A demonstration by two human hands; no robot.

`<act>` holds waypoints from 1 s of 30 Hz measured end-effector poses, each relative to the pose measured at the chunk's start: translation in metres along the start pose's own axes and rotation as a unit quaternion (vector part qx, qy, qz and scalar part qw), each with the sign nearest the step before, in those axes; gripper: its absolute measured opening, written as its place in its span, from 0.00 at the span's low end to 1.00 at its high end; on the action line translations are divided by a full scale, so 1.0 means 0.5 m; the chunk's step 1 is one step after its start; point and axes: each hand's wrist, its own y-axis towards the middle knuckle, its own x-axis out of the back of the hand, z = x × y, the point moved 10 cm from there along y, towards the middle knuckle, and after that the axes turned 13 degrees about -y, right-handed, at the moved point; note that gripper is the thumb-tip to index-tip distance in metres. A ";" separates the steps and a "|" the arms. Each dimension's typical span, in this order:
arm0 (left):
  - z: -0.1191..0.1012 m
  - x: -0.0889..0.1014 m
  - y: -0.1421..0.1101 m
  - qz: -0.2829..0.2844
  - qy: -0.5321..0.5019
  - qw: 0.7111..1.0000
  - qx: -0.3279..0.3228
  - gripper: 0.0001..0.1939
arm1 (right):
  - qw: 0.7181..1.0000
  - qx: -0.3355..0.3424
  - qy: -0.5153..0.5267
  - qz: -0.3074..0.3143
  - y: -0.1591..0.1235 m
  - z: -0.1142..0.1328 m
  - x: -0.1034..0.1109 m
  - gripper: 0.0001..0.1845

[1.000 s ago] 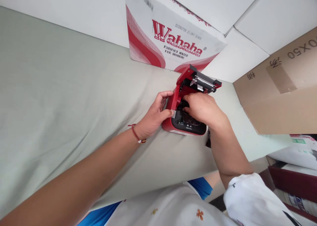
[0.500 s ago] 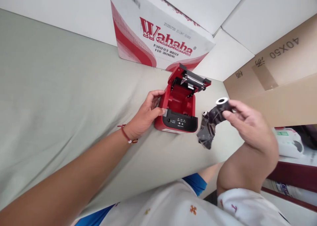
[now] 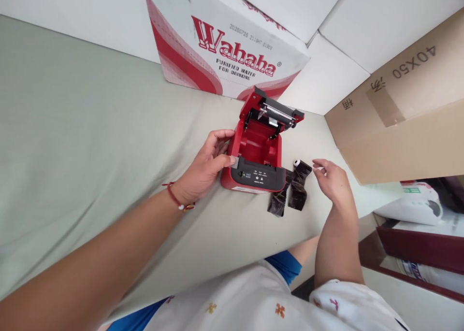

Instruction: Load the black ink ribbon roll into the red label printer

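Left hand clamped on red printer; right hand empty, fingers parted beside black film. Printer on pale cloth, probably stiff, lightish; best held by side walls, not raised lid.

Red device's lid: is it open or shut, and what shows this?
Open. The lid stands raised on the red device, leaving its red interior in view.

Pale green cloth surface, on it open red printer, black film rolls, Wahaha carton

White wall, wrinkled pale green cloth; dark red shelf, even light
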 end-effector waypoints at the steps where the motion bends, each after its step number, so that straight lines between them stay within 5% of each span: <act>1: 0.000 -0.001 0.000 0.000 0.000 1.000 0.003 0.34 | 1.000 0.005 -0.008 0.001 0.010 -0.008 -0.010 0.27; 7: -0.004 -0.006 -0.002 -0.004 0.001 1.000 0.014 0.33 | 0.996 0.075 -0.004 0.038 0.042 0.014 -0.070 0.26; 17: -0.005 -0.010 -0.003 0.005 -0.003 1.000 0.023 0.32 | 0.975 0.221 -0.008 0.022 -0.039 0.102 0.106 0.20; 24: -0.006 -0.012 -0.002 0.000 -0.011 1.000 0.020 0.33 | 0.947 0.319 -0.011 0.043 -0.076 0.261 0.062 0.19; 27: -0.005 -0.011 -0.002 -0.003 -0.012 1.000 0.020 0.32 | 0.948 0.316 0.013 0.039 -0.084 0.270 0.065 0.20; 30: -0.003 -0.010 0.000 -0.001 -0.011 1.000 0.016 0.32 | 0.959 0.277 0.062 0.027 -0.087 0.236 0.113 0.20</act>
